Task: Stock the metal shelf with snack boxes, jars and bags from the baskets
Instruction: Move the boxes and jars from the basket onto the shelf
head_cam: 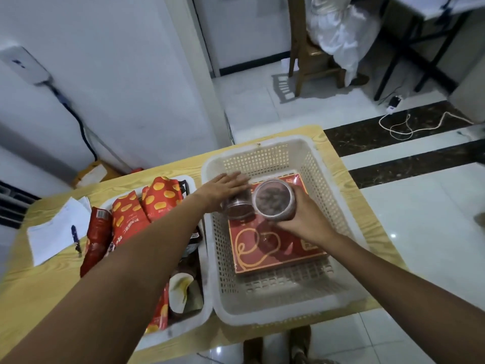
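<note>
Your right fingers (300, 198) are wrapped round a clear jar (274, 199) of dark snacks, lid turned up toward you, so your right hand (307, 219) holds its load just above the red box (275, 248). Your left fingers (236, 179) lie straight and flat, not closed, across the top of the second jar (237, 210), just left of the held one. That is the relation to mind: the second jar is directly beneath your left hand (223, 186), seemingly near upright on the far left part of the box (your palm hides some of it), and the left hand is plainly the nearer. Curling the fingers down round it looks like the next move. Jars and box are all inside the white basket (328, 200) on the right of the table (39, 298); the snack bags (160, 198) wait in the left basket (183, 327). The metal shelf is out of view
</note>
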